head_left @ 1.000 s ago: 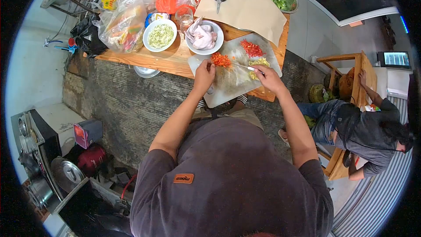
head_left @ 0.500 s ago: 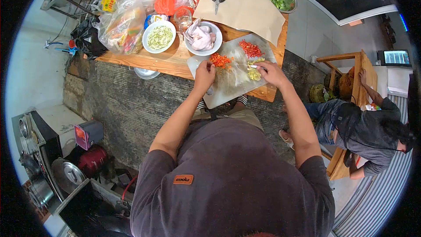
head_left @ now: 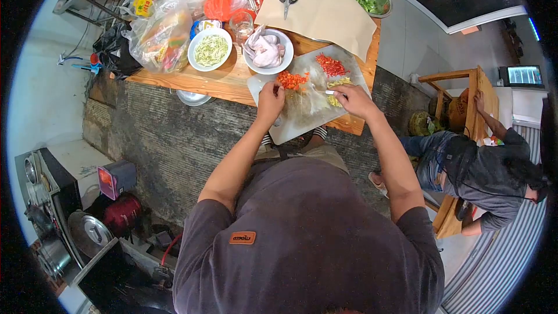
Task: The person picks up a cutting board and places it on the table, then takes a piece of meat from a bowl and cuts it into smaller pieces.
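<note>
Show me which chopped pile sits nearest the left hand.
The orange pile, beside the left hand; the red pile and yellow pile lie farther away.

The support surface was a wooden table. A cutting board lay at the right of the near edge, overhanging it. Left of the board stood a bowl, then a second bowl; a drinking glass stood behind and between them. A clear bag occupied the left end. A brown sheet covered the right rear.
</note>
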Demonstrator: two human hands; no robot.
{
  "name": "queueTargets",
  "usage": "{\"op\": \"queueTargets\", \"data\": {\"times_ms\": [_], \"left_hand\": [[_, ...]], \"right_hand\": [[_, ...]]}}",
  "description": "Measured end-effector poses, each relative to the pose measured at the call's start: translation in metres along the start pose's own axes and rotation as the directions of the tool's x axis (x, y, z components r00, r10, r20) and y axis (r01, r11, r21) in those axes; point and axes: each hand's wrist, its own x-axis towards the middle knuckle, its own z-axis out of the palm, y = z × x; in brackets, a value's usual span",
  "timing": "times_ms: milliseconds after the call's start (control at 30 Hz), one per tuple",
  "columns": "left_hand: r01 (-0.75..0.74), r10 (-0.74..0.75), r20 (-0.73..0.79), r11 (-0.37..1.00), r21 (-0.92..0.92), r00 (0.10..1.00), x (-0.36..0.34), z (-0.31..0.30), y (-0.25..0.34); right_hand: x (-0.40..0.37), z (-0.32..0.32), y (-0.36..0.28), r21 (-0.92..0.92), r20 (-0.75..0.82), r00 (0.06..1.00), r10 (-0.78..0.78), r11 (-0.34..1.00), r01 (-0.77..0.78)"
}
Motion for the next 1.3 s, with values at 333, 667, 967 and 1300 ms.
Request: {"op": "queueTargets", "data": {"times_ms": [333,667,967,1300], "left_hand": [[0.025,-0.026,0.07,1.0,0.018,0.997,-0.006,-0.008,0.007],[-0.018,-0.004,0.169,0.992,0.128,0.986,-0.013,-0.008,0.014],[0.127,-0.098,0.285,0.988,-0.083,0.953,-0.012,0.024,-0.008],[0.127,-0.1,0.24,0.987,-0.098,0.966,-0.004,0.024,-0.005]], "right_hand": [[-0.01,-0.014,0.011,-0.07,0.022,0.996,0.083,0.994,-0.082],[-0.007,-0.022,0.012,0.023,-0.095,0.991,0.098,0.995,-0.096],[-0.046,0.066,-0.012,0.387,-0.233,0.872,0.43,0.864,-0.323],[-0.033,0.14,-0.053,0.671,-0.081,0.855,0.512,0.662,-0.333]]}}
